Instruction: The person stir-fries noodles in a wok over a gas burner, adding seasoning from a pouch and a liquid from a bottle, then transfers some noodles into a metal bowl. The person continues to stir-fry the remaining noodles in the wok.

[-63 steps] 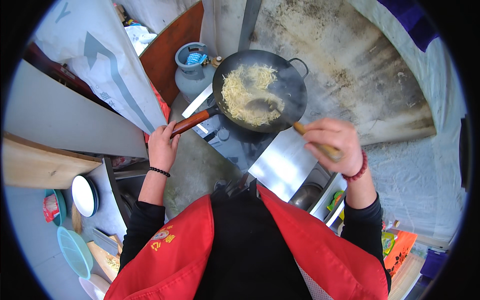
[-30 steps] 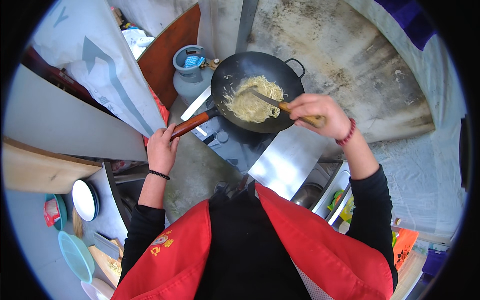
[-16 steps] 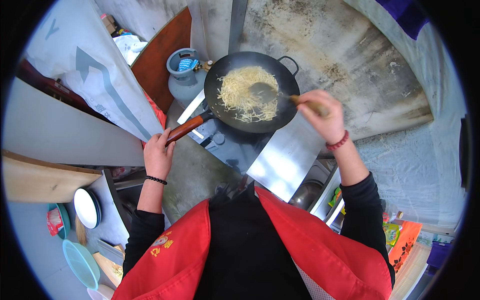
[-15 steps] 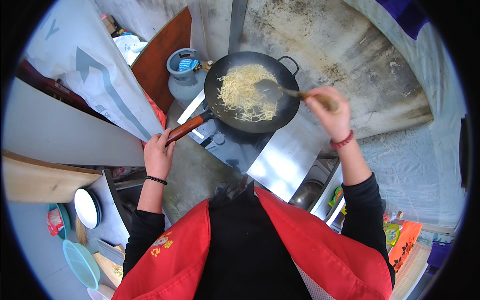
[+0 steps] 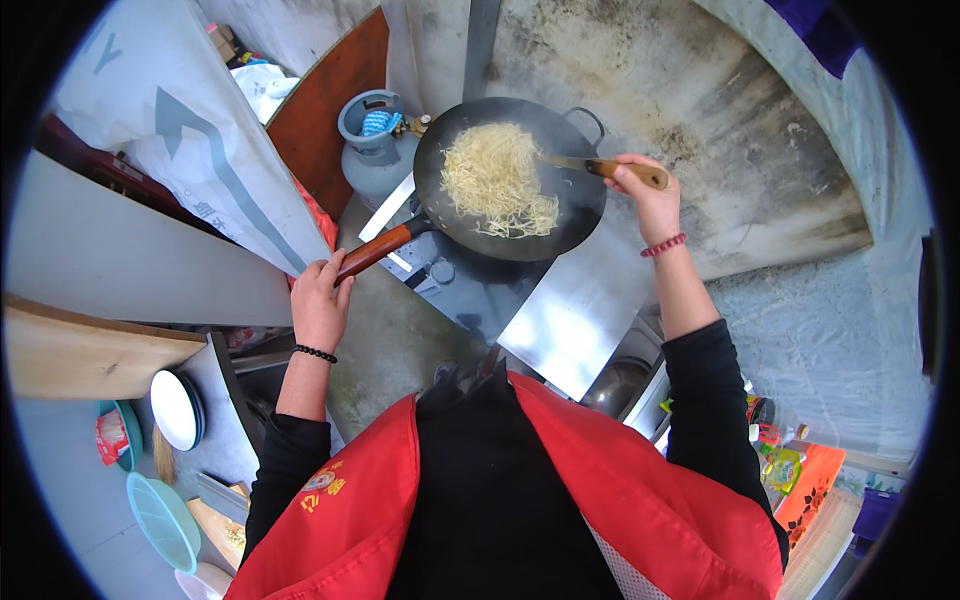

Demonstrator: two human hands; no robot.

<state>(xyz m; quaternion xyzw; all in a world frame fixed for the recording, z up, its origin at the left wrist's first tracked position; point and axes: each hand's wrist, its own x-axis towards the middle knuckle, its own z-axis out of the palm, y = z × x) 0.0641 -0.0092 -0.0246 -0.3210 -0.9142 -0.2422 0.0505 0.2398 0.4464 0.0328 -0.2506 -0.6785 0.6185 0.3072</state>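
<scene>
Writing: yellow characters by a round emblem on my red apron [image 5: 375, 490]; grey arrow, small characters on the white sheet [image 5: 120, 130] leftward.
Pale shreds [image 5: 490, 180]: heaped loosely inside the dark wok [image 5: 572, 215] ahead of me.
My left hand [image 5: 320, 303]: curled around the wooden wok handle [image 5: 378, 250].
My right hand [image 5: 655, 208]: fingers closed around the wooden-gripped spatula [image 5: 640, 175], its metal end beside the shreds.

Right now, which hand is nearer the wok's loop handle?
Right. The right hand, holding the utensil, is to the loop handle's lower right; the left hand is across the wok, on the wooden handle.
</scene>
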